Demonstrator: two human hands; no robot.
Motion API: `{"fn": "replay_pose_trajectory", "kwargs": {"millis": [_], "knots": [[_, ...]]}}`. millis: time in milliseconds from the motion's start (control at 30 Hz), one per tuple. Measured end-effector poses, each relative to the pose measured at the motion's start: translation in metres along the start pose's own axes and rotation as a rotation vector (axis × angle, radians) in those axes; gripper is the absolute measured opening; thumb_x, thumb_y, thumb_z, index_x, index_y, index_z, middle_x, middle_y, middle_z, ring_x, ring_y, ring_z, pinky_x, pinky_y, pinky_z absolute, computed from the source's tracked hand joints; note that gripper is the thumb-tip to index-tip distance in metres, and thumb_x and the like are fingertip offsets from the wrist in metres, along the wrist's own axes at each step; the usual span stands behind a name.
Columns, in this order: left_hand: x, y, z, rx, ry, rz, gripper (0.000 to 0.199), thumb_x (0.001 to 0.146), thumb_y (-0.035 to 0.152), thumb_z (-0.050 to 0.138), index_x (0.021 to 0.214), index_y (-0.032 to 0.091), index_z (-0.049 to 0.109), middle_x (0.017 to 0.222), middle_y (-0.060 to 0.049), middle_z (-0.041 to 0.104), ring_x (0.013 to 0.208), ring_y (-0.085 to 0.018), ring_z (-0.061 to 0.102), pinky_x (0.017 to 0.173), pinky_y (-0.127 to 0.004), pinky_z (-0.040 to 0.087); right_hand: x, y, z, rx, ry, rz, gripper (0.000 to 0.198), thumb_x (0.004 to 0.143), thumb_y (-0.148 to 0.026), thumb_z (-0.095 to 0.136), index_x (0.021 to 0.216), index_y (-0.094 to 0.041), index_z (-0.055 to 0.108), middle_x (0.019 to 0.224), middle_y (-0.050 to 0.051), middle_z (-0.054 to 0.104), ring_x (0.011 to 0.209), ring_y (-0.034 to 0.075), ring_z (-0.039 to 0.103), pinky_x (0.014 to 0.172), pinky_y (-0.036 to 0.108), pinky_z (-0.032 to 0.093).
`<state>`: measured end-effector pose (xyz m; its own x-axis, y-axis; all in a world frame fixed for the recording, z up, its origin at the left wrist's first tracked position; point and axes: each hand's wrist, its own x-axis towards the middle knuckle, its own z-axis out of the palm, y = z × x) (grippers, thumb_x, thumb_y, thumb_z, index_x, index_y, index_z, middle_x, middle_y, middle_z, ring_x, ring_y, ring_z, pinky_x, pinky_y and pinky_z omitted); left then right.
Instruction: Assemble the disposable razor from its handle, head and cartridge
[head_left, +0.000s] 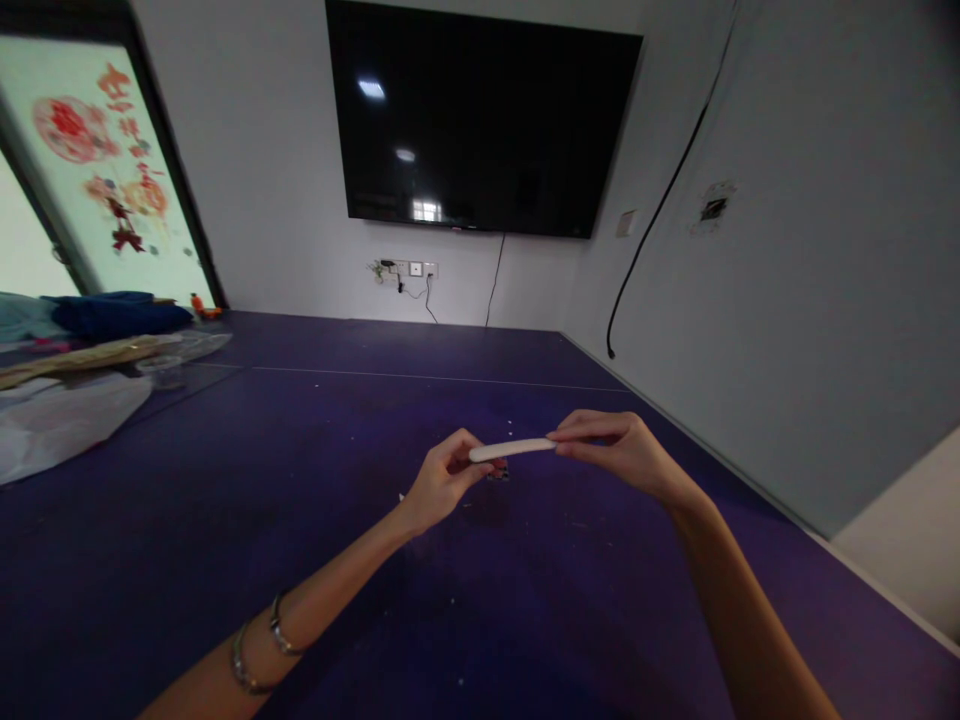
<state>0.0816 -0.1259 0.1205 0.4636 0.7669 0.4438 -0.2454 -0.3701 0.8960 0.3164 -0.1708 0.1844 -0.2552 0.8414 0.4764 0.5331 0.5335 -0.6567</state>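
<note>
dark purple surface [225, 560] across the lower view, crossed by a thin pale seam and dotted with small white specks; pale wall [247, 150] behind, with black television [487, 120] mounted above a row of sockets [415, 269]. black cable [660, 205] hanging down near the corner at right.

white strip [514, 449] between both hands, apparently raised over the surface. slender, slightly bowed; long axis roughly side to side, right end a little higher. left hand [439, 485] pinched on the left end, thumb below; right hand [626, 448] pinched on the right end, thumb opposed to fingers. neither hand nearer: contact at both ends, middle span bare. to the right of the left hand, to the left of the right. two bangles [238, 662] on left forearm. small dark patterned patch [499, 473] just below the strip in view; nature not readable.

containers: at far left, translucent bag [71, 425], contents not readable; just beyond, clear cup-like vessel [166, 375], contents unclear. dark blue cloth [120, 315] behind, small orange object [201, 305] beside.
</note>
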Motion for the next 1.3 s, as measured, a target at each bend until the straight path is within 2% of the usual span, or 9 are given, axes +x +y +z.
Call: {"fn": "replay_pose_trajectory", "kwargs": {"millis": [167, 333, 533, 700, 867, 1033, 1200, 1300], "knots": [[0.001, 0.0, 0.0, -0.032, -0.002, -0.005, 0.016, 0.074, 0.021, 0.065, 0.076, 0.016, 0.05, 0.083, -0.007, 0.071, 0.078, -0.018, 0.066, 0.075, -0.033, 0.052, 0.0, 0.0, 0.001, -0.01, 0.058, 0.019, 0.022, 0.072, -0.039, 0.066, 0.087, -0.024, 0.073, 0.084, 0.005, 0.068, 0.078, 0.017, 0.061, 0.07, 0.029, 0.049], [0.0, 0.002, -0.001, 0.016, -0.007, 0.025, 0.014, 0.075, 0.022, 0.065, 0.077, 0.014, 0.053, 0.081, -0.006, 0.07, 0.079, -0.017, 0.066, 0.076, -0.032, 0.051, 0.001, -0.003, 0.002, 0.014, -0.01, -0.014, 0.022, 0.073, -0.038, 0.066, 0.088, -0.025, 0.073, 0.084, 0.005, 0.068, 0.078, 0.017, 0.061, 0.069, 0.03, 0.049], [-0.001, 0.004, -0.001, -0.013, -0.021, 0.02, 0.015, 0.075, 0.02, 0.065, 0.076, 0.014, 0.051, 0.084, -0.007, 0.07, 0.08, -0.017, 0.066, 0.077, -0.032, 0.051, 0.0, 0.003, -0.002, 0.002, 0.062, 0.038, 0.021, 0.072, -0.038, 0.067, 0.086, -0.025, 0.074, 0.086, 0.006, 0.069, 0.081, 0.019, 0.062, 0.072, 0.032, 0.048], [0.0, 0.006, 0.0, -0.025, -0.018, 0.029, 0.015, 0.075, 0.019, 0.065, 0.077, 0.014, 0.051, 0.082, -0.007, 0.07, 0.079, -0.017, 0.066, 0.075, -0.032, 0.051, -0.001, 0.003, -0.001, 0.053, -0.004, 0.014, 0.021, 0.071, -0.037, 0.068, 0.087, -0.024, 0.073, 0.086, 0.006, 0.068, 0.08, 0.019, 0.061, 0.07, 0.03, 0.048], [0.001, 0.007, 0.0, -0.037, -0.014, 0.038, 0.015, 0.075, 0.019, 0.065, 0.075, 0.015, 0.05, 0.081, -0.006, 0.07, 0.078, -0.016, 0.066, 0.075, -0.031, 0.051, -0.001, 0.005, -0.002, 0.073, 0.053, 0.061, 0.019, 0.07, -0.036, 0.069, 0.084, -0.023, 0.074, 0.086, 0.005, 0.068, 0.081, 0.019, 0.062, 0.071, 0.03, 0.047], [0.001, 0.008, 0.0, -0.018, -0.03, 0.044, 0.013, 0.076, 0.02, 0.064, 0.077, 0.014, 0.052, 0.081, -0.006, 0.07, 0.079, -0.017, 0.066, 0.076, -0.031, 0.051, -0.002, 0.007, -0.004, 0.092, 0.001, 0.038, 0.019, 0.069, -0.036, 0.07, 0.082, -0.023, 0.074, 0.085, 0.006, 0.068, 0.079, 0.019, 0.062, 0.068, 0.03, 0.048], [-0.001, 0.01, 0.0, -0.034, -0.034, 0.047, 0.013, 0.076, 0.019, 0.064, 0.077, 0.014, 0.052, 0.082, -0.007, 0.07, 0.078, -0.016, 0.066, 0.075, -0.031, 0.051, -0.002, 0.009, -0.005, 0.109, 0.064, 0.07, 0.019, 0.068, -0.036, 0.07, 0.082, -0.023, 0.074, 0.087, 0.006, 0.068, 0.081, 0.019, 0.062, 0.071, 0.031, 0.048], [-0.001, 0.01, 0.001, -0.033, -0.051, 0.048, 0.012, 0.076, 0.018, 0.064, 0.077, 0.014, 0.053, 0.081, -0.006, 0.069, 0.078, -0.016, 0.065, 0.075, -0.03, 0.05, -0.003, 0.006, -0.005, 0.14, 0.021, 0.055, 0.017, 0.068, -0.034, 0.071, 0.081, -0.022, 0.073, 0.085, 0.006, 0.068, 0.078, 0.018, 0.061, 0.067, 0.029, 0.048]]}}
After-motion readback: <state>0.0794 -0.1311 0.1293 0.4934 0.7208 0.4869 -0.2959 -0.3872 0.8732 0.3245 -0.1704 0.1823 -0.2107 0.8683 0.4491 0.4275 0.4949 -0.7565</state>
